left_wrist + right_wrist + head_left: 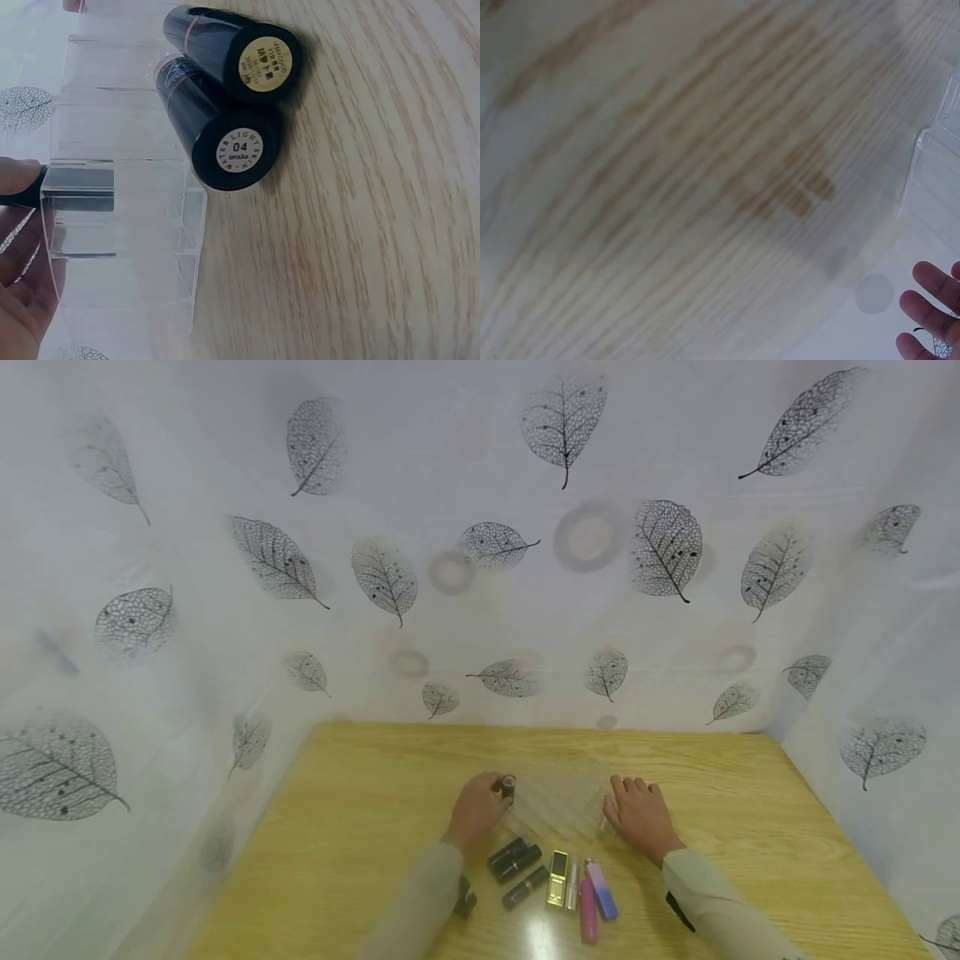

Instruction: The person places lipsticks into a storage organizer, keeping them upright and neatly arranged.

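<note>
A clear divided lipstick organizer (558,802) lies on the wooden table between both hands. At its left end, my left hand (476,810) pinches a dark lipstick (508,783). Through the clear wall in the left wrist view, that lipstick's lower part shows inside a compartment. My right hand (643,818) is at the organizer's right end, its thumb beside the wall; whether it touches is hard to tell. Its fingers (934,307) look loosely extended in the right wrist view, holding nothing visible. Two black lipsticks, one labelled 04 (240,150), lie near the organizer.
Nearer the person are another black lipstick (525,888), a gold lipstick (557,878), a slim pale tube (572,887), a pink tube (588,912) and a purple-blue tube (602,891). A leaf-patterned white curtain (480,618) surrounds the wooden table (360,810).
</note>
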A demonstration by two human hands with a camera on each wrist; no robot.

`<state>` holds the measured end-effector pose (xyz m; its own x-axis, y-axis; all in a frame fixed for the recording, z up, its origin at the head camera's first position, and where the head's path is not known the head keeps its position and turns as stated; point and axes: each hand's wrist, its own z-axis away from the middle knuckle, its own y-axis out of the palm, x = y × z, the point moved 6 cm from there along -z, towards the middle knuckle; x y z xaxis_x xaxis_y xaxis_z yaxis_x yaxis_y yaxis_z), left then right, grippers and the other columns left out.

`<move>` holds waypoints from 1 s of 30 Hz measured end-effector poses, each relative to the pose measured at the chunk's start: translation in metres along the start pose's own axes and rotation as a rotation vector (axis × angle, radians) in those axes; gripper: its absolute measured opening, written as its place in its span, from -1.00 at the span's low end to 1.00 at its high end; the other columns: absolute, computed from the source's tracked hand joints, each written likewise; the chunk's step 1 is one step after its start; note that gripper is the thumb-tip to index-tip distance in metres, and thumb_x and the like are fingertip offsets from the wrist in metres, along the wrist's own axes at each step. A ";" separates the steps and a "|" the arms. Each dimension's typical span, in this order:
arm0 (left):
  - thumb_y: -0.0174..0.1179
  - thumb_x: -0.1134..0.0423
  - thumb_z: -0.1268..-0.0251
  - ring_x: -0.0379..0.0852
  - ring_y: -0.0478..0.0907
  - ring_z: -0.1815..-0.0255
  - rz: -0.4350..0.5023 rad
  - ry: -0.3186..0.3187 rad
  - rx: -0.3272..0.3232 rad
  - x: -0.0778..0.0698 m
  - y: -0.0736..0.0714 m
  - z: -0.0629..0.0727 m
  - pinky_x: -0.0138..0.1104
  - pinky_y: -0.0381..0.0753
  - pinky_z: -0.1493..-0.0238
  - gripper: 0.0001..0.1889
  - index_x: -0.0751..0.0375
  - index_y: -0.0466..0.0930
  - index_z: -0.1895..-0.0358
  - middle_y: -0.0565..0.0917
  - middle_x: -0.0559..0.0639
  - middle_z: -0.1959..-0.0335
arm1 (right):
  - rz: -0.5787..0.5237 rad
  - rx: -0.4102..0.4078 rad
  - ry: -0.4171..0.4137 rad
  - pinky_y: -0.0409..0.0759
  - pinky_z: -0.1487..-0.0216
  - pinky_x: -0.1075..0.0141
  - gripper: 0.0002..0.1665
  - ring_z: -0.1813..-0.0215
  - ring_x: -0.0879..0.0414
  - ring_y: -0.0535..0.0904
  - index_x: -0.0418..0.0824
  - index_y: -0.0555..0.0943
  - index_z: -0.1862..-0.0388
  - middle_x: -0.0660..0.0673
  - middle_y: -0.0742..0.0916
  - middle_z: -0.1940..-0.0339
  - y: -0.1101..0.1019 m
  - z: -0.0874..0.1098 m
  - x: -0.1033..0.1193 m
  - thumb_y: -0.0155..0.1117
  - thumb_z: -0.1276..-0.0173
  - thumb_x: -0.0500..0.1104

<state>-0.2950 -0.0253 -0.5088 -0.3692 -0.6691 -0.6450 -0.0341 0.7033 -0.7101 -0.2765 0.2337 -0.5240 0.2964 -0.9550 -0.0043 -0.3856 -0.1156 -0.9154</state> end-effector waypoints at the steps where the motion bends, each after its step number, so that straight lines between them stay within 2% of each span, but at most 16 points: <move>1: 0.31 0.28 -0.07 -0.08 0.60 0.17 -0.014 -0.005 0.002 0.000 0.000 0.000 -0.24 0.63 0.07 -0.75 0.23 0.60 0.15 0.68 0.05 0.22 | 0.000 -0.002 0.000 0.48 0.27 -0.03 -0.71 0.29 -0.14 0.54 -0.30 0.44 0.19 -0.21 0.59 0.43 0.000 0.000 0.000 0.06 -0.29 -0.08; 8: 0.30 0.27 -0.08 -0.06 0.60 0.14 -0.049 -0.021 0.009 -0.002 0.000 0.002 -0.22 0.62 0.04 -0.74 0.22 0.59 0.13 0.67 0.06 0.20 | 0.004 -0.007 -0.005 0.47 0.28 -0.03 -0.72 0.30 -0.14 0.54 -0.29 0.43 0.21 -0.20 0.58 0.45 -0.001 0.000 0.000 0.06 -0.29 -0.08; 18: 0.31 0.24 -0.06 -0.10 0.59 0.17 -0.100 -0.015 0.030 -0.001 0.003 0.001 -0.29 0.63 0.07 -0.72 0.19 0.58 0.12 0.66 0.02 0.22 | 0.004 -0.002 -0.009 0.48 0.28 -0.04 -0.73 0.32 -0.14 0.54 -0.29 0.43 0.22 -0.20 0.59 0.45 -0.002 0.000 0.001 0.06 -0.29 -0.08; 25: 0.33 0.26 -0.01 -0.10 0.59 0.22 -0.182 0.054 0.017 -0.008 -0.001 0.001 -0.31 0.64 0.13 -0.70 0.22 0.59 0.14 0.67 0.02 0.26 | 0.009 -0.003 -0.007 0.48 0.28 -0.03 -0.72 0.30 -0.13 0.54 -0.29 0.44 0.20 -0.19 0.60 0.45 0.000 0.000 0.000 0.05 -0.29 -0.08; 30: 0.33 0.26 -0.02 -0.12 0.58 0.22 -0.206 0.074 0.013 -0.010 -0.002 0.001 -0.33 0.64 0.12 -0.71 0.21 0.59 0.15 0.66 0.00 0.26 | 0.009 -0.006 -0.009 0.49 0.27 -0.04 -0.72 0.30 -0.14 0.54 -0.29 0.43 0.20 -0.20 0.59 0.44 0.000 0.000 0.000 0.06 -0.29 -0.08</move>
<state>-0.2902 -0.0203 -0.5019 -0.4224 -0.7789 -0.4636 -0.1041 0.5498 -0.8288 -0.2762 0.2337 -0.5240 0.3009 -0.9535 -0.0159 -0.3937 -0.1091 -0.9127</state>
